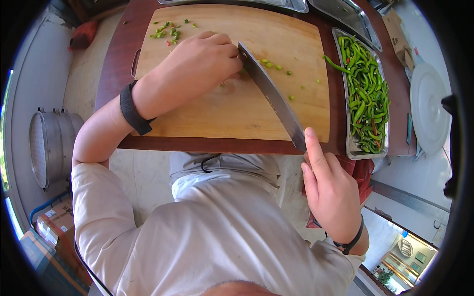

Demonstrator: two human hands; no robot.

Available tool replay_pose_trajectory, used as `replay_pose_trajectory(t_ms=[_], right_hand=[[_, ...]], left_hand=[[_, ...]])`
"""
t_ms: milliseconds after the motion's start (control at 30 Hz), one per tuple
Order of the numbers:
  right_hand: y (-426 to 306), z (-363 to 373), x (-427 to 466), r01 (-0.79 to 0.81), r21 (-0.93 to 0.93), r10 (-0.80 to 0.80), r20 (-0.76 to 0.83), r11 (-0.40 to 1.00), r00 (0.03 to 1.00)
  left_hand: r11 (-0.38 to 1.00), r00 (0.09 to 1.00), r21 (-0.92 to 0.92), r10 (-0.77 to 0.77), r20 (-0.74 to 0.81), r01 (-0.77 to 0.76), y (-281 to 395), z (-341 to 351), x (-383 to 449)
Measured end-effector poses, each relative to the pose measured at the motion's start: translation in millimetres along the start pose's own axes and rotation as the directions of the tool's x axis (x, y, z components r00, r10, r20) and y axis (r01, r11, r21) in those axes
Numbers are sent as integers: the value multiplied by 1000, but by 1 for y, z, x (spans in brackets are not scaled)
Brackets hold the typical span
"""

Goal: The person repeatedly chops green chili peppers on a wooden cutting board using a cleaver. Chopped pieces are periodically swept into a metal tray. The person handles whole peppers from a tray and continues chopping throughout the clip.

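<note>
My right hand (329, 188) grips a kitchen knife (272, 96) by its handle, with the index finger stretched along the end of the blade. The long blade slants up and left over a wooden cutting board (237, 118), its tip beside the knuckles of my left hand (207, 61). That left hand rests on the board with fingers curled down; whatever is under them is hidden. Cut green chili pieces (166, 31) lie in a loose group at the board's upper left. A few more green slices (268, 64) are scattered to the right of the blade.
A metal tray of whole green chilies (364, 96) stands right of the board, one chili poking over its edge. Metal trays (348, 18) sit along the far side of the brown table (118, 66). A round white lid (429, 107) is at the right; stacked steamers (55, 144) are on the left.
</note>
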State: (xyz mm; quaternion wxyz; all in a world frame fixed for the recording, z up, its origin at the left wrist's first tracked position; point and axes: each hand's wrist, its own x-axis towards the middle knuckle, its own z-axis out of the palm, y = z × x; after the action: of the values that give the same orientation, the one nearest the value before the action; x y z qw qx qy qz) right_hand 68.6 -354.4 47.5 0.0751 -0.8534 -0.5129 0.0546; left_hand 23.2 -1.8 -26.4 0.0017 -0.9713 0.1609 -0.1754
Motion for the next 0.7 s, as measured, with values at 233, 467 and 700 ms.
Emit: replay_pose_trajectory(t_ms=[233, 467, 700], right_hand=[[8, 15, -3, -41, 89, 53, -132, 995, 990], [6, 17, -6, -31, 111, 46, -138, 993, 989], [7, 16, -7, -1, 81, 12, -142, 997, 990]], left_hand=[[998, 995, -38, -48, 91, 52, 1, -6, 1], [964, 975, -209, -125, 186, 164, -9, -33, 0], [978, 999, -209, 5, 33, 2, -18, -13, -7]])
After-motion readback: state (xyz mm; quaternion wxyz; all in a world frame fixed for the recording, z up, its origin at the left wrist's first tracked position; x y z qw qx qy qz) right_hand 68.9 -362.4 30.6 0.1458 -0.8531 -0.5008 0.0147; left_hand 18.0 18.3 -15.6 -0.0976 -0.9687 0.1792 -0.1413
